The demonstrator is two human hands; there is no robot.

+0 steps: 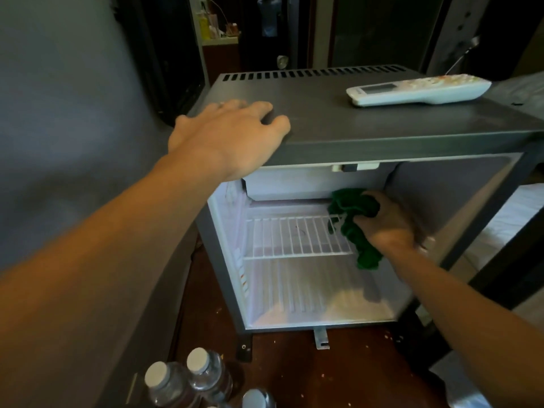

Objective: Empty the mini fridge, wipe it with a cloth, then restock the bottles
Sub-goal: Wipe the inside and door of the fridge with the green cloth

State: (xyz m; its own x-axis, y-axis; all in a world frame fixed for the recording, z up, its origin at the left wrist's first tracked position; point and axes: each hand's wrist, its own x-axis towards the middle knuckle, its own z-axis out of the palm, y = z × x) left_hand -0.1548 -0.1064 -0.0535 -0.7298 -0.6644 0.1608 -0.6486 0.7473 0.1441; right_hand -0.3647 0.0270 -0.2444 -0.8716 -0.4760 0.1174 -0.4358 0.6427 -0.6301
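The grey mini fridge (368, 134) stands with its door open, and its white inside holds nothing but a wire shelf (294, 237). My left hand (229, 136) lies flat on the fridge's top left front corner, fingers spread. My right hand (388, 222) is inside the fridge at the upper right, gripping a crumpled dark green cloth (353, 219) that presses against the right end of the shelf under the freezer box (309, 184). Three clear water bottles (203, 375) with white caps stand on the floor at the bottom left.
A white remote control (418, 89) lies on the fridge top at the right. The open fridge door (73, 201) fills the left side. The dark red floor (338, 375) in front carries crumbs. White bedding (506, 222) shows at the right edge.
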